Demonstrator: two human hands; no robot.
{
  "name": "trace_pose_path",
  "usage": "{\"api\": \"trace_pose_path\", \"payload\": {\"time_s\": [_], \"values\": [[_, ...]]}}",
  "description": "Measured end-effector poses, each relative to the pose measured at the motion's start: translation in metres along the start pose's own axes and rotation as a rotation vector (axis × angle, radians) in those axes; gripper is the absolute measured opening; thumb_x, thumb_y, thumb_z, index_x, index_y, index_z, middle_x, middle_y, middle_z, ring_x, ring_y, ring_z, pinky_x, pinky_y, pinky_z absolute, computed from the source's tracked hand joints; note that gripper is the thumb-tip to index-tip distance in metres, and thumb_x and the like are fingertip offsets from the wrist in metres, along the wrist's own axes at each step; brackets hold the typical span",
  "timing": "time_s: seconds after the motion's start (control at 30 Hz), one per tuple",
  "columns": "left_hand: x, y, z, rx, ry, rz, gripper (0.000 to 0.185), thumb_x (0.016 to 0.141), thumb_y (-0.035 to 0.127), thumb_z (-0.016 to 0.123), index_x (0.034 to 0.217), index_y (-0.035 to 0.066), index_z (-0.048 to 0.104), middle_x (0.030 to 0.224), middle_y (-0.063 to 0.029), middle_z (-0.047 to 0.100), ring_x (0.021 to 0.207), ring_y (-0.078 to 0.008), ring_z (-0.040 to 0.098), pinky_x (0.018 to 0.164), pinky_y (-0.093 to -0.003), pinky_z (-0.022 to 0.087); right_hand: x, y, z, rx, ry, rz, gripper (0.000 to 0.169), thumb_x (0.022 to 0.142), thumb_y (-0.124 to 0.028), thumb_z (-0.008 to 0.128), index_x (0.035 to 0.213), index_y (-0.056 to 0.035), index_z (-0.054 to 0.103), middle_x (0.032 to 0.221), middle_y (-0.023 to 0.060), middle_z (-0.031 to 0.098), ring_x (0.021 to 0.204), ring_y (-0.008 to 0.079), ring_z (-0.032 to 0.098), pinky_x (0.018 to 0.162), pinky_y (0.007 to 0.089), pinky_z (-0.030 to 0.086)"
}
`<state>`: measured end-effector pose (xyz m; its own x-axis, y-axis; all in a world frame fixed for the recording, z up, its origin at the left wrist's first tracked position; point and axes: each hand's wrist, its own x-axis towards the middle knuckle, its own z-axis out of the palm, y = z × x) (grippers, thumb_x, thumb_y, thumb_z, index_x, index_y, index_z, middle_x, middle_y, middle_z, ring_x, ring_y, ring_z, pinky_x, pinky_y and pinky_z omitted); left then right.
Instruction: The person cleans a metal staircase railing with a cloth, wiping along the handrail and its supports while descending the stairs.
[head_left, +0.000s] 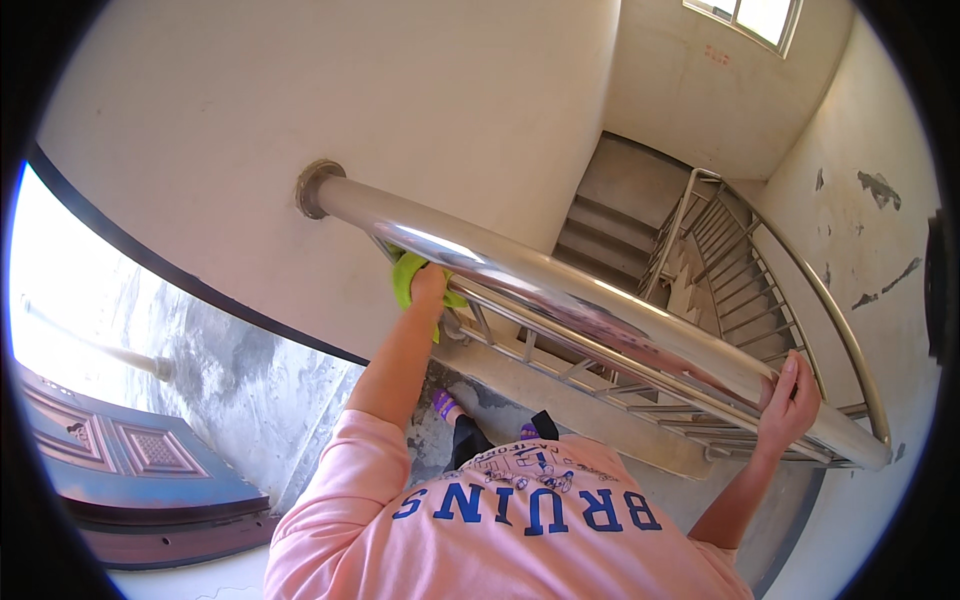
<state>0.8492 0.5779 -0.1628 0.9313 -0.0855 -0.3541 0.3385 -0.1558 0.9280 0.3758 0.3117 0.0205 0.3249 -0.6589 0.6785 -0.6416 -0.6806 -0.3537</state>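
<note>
A thick polished metal handrail (525, 259) runs from a round wall flange (321, 189) on the left down to the lower right. Below it are a thinner rail and metal balusters. My left hand (430, 285) is under the handrail near its wall end, closed on a bright green cloth (407, 279) that wraps around the part there; the fingers are largely hidden. With its fingers around the handrail near the right end, my right hand (793, 401) grips it.
Stairs (611, 236) with a metal railing (757, 277) descend beyond the handrail. A pale wall (262, 90) rises at the left, and a peeling wall (862, 225) at the right. A window (757, 19) is at the top. A panelled door (142, 457) is at lower left.
</note>
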Motion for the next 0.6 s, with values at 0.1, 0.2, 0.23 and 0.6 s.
{"api": "trace_pose_path", "payload": {"time_s": [0.1,0.2,0.23,0.6], "values": [[-0.006,-0.014,0.013,0.090,-0.025,0.025,0.049,0.089,0.033,0.049,0.120,-0.003,0.058,0.118,-0.0186,0.060,0.106,-0.0307,0.057,0.088,-0.0367,0.045,0.001,-0.001,0.000,-0.008,0.018,-0.031,0.023,0.095,-0.022,0.055,0.102,-0.0039,0.067,0.092,0.0118,0.068,0.081,0.0294,0.061,0.075,0.0383,0.046],[-0.017,-0.020,0.021,0.183,-0.003,0.012,0.045,0.088,0.030,0.049,0.116,-0.003,0.060,0.115,-0.0211,0.062,0.105,-0.0341,0.058,0.088,-0.0381,0.044,0.000,-0.004,0.000,-0.016,0.028,-0.032,0.023,0.095,-0.022,0.055,0.102,-0.0040,0.067,0.092,0.0114,0.068,0.081,0.0291,0.061,0.075,0.0379,0.045],[-0.023,-0.019,0.025,0.213,0.009,0.003,0.044,0.087,0.029,0.049,0.114,-0.003,0.061,0.114,-0.0217,0.062,0.104,-0.0352,0.058,0.089,-0.0385,0.044,0.000,-0.005,0.000,-0.022,0.028,-0.025,0.023,0.095,-0.022,0.055,0.102,-0.0039,0.067,0.091,0.0113,0.068,0.080,0.0290,0.061,0.075,0.0377,0.045],[-0.069,-0.024,-0.029,0.695,0.023,0.977,0.047,0.073,0.036,0.073,0.108,0.006,0.065,0.114,-0.0151,0.061,0.101,-0.0355,0.056,0.087,-0.0424,0.043,0.000,-0.003,-0.001,-0.020,-0.003,0.003,0.023,0.095,-0.023,0.055,0.101,-0.0044,0.068,0.090,0.0094,0.068,0.084,0.0275,0.062,0.078,0.0372,0.045]]}}
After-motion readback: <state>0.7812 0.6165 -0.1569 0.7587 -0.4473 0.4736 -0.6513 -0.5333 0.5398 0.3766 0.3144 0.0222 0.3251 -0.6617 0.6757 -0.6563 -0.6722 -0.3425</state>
